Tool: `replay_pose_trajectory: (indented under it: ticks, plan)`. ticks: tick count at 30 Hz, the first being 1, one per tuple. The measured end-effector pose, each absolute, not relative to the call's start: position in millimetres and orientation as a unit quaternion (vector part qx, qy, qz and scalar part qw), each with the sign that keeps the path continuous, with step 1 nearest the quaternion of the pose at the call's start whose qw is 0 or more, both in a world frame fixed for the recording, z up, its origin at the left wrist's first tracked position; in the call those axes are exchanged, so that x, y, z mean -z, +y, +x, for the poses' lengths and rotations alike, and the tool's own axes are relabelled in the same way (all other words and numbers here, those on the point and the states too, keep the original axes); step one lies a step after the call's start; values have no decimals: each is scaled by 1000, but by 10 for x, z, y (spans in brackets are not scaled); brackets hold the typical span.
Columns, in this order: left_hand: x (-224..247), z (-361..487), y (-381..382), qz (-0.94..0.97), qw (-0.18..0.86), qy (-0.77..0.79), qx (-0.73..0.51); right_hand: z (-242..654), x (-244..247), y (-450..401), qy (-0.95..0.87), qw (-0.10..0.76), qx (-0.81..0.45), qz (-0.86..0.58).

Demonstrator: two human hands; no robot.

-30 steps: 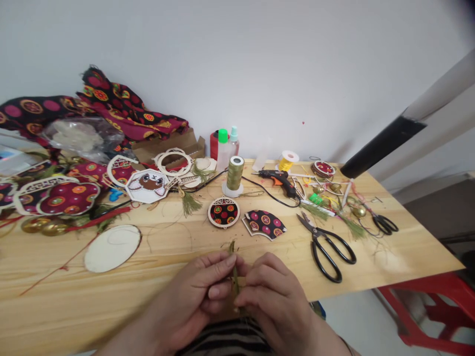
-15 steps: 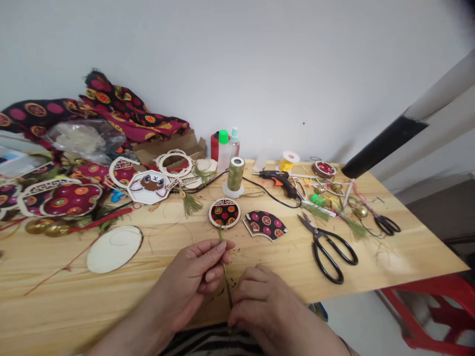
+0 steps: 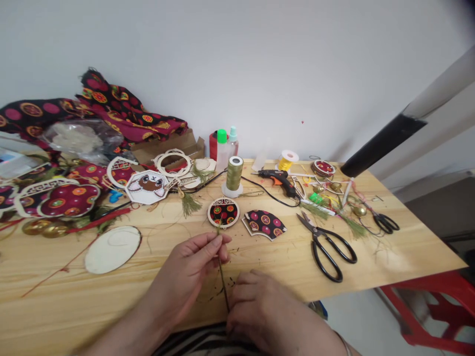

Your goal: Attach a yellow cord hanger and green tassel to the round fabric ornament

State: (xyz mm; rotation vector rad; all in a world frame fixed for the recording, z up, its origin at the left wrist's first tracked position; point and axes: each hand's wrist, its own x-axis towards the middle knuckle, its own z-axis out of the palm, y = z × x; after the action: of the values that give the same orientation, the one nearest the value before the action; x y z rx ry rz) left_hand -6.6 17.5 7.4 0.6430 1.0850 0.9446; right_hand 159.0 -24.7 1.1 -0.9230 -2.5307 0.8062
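A thin bundle of olive-green thread [image 3: 222, 283] runs down between my two hands. My left hand [image 3: 200, 257] pinches its upper part between thumb and fingertips, and a short tuft sticks up above the grip. My right hand [image 3: 256, 306] is closed around the lower end near the table's front edge; its fingertips are partly hidden. Just beyond my left hand lies a round wooden-framed ornament [image 3: 223, 212] with patterned dark fabric. Beside it is a fan-shaped fabric piece [image 3: 265, 225]. The spool of olive thread [image 3: 234, 174] stands behind the ornament.
Large black-handled scissors [image 3: 326, 246] lie on the right, with smaller scissors [image 3: 386, 223] farther off. A glue gun [image 3: 278, 180] and its cord rest behind. On the left are a pale oval disc [image 3: 113, 249], an octagonal animal-face piece [image 3: 146, 188] and piled fabric [image 3: 111, 106].
Both hands keep their grip on the thread bundle. My left hand has shifted slightly left, and the whole view has moved a little.
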Motion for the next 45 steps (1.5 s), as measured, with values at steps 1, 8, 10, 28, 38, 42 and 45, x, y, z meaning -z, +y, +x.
replay_pose_trajectory:
  ticks: [1,8,10,28,38,42,45]
  plan:
    - [-76,-57,172,275,717,479,-425,1589,-12,-245,-890,161,-283,-319]
    - [-62,-13,156,221,744,470,-420,1596,22,-228,-898,153,-273,-309]
    - [-49,-12,150,223,741,477,-416,1586,20,-230,-898,157,-272,-309]
    - [33,-113,58,412,647,559,-315,2911,288,-270,-638,34,78,-765]
    - [99,-119,17,410,642,569,-310,2972,168,-277,-593,-27,-5,-804]
    - [122,-135,-13,408,647,568,-304,3030,135,-243,-611,-41,-25,-790]
    - [108,-169,-49,402,657,564,-299,3034,93,-275,-628,-26,-16,-778]
